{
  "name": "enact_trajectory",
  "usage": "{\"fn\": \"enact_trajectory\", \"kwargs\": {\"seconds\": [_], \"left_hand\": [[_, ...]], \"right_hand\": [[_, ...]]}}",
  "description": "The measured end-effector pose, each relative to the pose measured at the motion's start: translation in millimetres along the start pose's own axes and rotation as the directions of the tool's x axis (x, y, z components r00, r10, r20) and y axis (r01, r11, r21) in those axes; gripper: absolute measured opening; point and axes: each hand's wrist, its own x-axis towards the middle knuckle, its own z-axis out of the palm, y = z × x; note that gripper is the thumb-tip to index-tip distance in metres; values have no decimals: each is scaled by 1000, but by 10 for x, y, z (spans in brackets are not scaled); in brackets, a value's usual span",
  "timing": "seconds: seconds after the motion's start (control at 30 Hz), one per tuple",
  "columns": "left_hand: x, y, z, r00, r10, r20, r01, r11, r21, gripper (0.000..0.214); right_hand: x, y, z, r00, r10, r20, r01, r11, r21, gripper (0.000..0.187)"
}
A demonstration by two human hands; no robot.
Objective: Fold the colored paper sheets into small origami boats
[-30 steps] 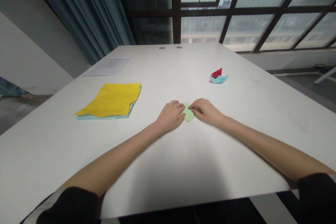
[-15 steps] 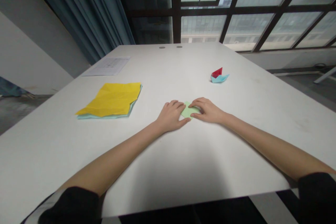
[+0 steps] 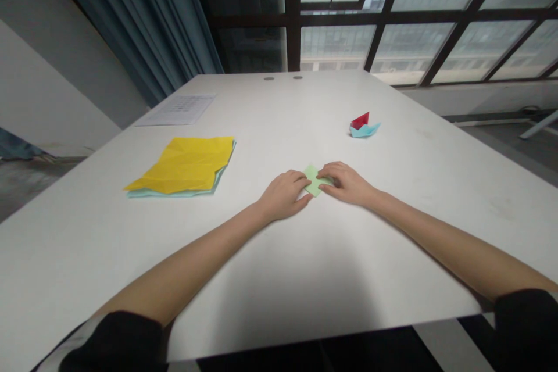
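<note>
A small piece of light green folded paper (image 3: 313, 184) lies on the white table between my hands, one of its corners pointing toward me. My left hand (image 3: 285, 195) has its fingertips on the paper's left edge, with the thumb by the near corner. From the right, my right hand (image 3: 347, 184) grips the paper's right corner between curled fingers and thumb. The fingers cover both side corners of the paper.
A stack of yellow paper (image 3: 192, 163) over pale blue-green sheets lies to the left. A printed sheet (image 3: 176, 110) is behind it. Farther right sits a folded red and blue paper boat (image 3: 365, 129). The table's near edge (image 3: 305, 342) runs in front of me.
My left fingers have drawn back and curled slightly at the paper's left side. More of the green paper shows, including its far corner. My right hand has barely shifted.
</note>
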Motion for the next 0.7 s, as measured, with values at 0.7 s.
{"fn": "enact_trajectory", "kwargs": {"seconds": [0.7], "left_hand": [[-1,-94,29,991,-117,-70,98,968,-233,21]], "right_hand": [[-11,-15,-28,999,2,41,-2,1000,-1,30]]}}
